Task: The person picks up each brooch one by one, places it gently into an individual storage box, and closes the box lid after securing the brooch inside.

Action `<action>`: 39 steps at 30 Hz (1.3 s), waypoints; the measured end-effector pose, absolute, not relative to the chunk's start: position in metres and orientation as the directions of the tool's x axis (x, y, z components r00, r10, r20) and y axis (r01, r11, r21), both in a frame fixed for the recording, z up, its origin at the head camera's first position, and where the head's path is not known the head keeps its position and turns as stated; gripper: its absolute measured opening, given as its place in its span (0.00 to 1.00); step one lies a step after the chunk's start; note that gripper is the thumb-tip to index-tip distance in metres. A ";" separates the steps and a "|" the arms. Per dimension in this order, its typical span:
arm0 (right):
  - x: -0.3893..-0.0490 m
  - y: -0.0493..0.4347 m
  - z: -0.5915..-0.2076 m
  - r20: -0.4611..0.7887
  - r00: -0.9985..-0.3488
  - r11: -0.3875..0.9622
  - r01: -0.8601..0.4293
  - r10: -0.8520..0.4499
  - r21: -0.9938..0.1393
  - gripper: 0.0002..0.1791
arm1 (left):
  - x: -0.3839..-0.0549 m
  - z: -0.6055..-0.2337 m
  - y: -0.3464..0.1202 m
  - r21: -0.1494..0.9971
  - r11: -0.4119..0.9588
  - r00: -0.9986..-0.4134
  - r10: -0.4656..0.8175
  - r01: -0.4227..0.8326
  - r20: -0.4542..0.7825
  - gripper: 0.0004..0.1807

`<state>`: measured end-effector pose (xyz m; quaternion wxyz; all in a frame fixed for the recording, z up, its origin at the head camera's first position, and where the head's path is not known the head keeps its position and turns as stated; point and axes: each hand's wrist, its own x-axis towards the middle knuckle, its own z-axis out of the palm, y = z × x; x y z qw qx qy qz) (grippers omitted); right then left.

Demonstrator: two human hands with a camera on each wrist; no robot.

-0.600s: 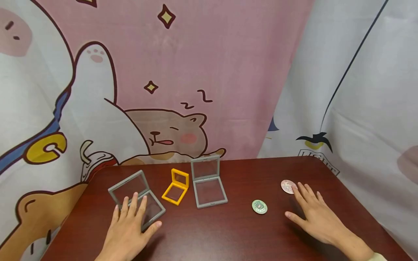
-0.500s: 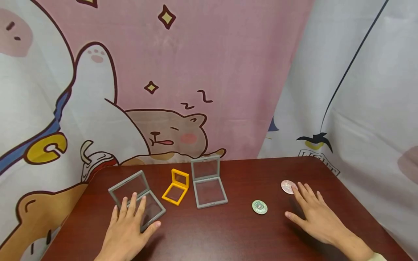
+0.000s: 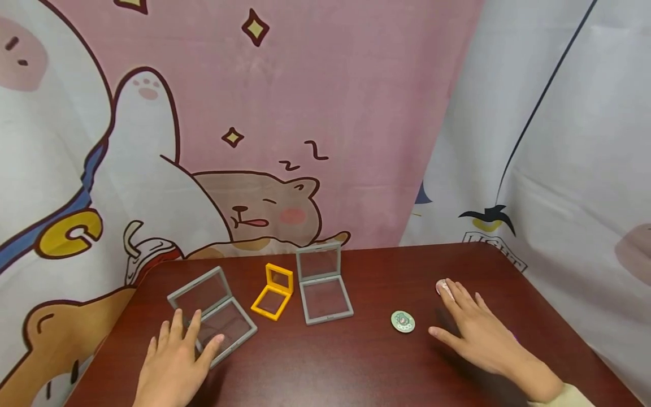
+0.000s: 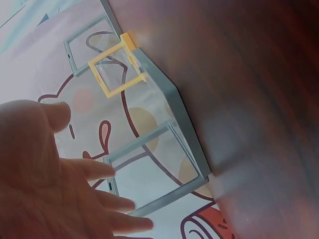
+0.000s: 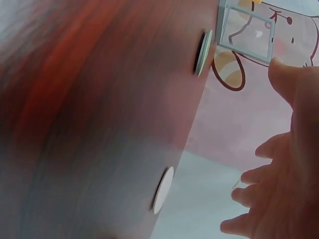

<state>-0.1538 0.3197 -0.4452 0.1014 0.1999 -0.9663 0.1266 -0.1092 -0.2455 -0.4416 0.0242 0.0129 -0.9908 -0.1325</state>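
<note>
In the head view my left hand (image 3: 173, 362) is spread, its fingertips overlapping the near left corner of a grey hinged display case with clear panels (image 3: 231, 328), which stands unfolded. The left wrist view shows nothing in that palm. Fingers stretched out, my right hand (image 3: 478, 333) partly covers a round pink badge (image 3: 441, 287) in the head view; the right wrist view has that badge (image 5: 163, 190) on the table, apart from the fingers. A round green badge (image 3: 403, 321) lies left of the right thumb.
A small yellow case (image 3: 270, 303) and a second grey case (image 3: 325, 323) stand unfolded at mid-table, lids raised. The dark red-brown table (image 3: 376, 373) backs onto a printed cartoon curtain (image 3: 366, 130), with white cloth (image 3: 574, 186) at the right.
My left hand has drawn left and toward me, uncovering more of the left grey case. My right hand has shifted slightly left, covering more of the pink badge. Cases and badges stay put.
</note>
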 end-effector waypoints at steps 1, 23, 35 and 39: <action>-0.154 0.317 -0.445 0.241 -0.900 0.887 -0.414 -0.364 -0.205 0.52 | -0.110 -0.441 -0.247 0.261 0.965 -0.998 -0.042 -0.031 0.037 0.50; -0.167 0.275 -0.462 0.217 -0.850 0.850 -0.512 -0.480 -0.127 0.42 | -0.123 -0.446 -0.263 0.357 0.915 -0.978 -0.139 -0.186 -0.153 0.34; -0.175 0.265 -0.465 0.250 -0.790 0.805 -0.590 -0.560 -0.061 0.31 | -0.127 -0.440 -0.269 0.404 0.883 -0.960 -0.153 -0.240 -0.235 0.23; -0.177 0.263 -0.467 0.272 -0.769 0.791 -0.611 -0.579 -0.043 0.28 | -0.130 -0.437 -0.270 0.401 0.885 -0.961 -0.150 -0.235 -0.232 0.23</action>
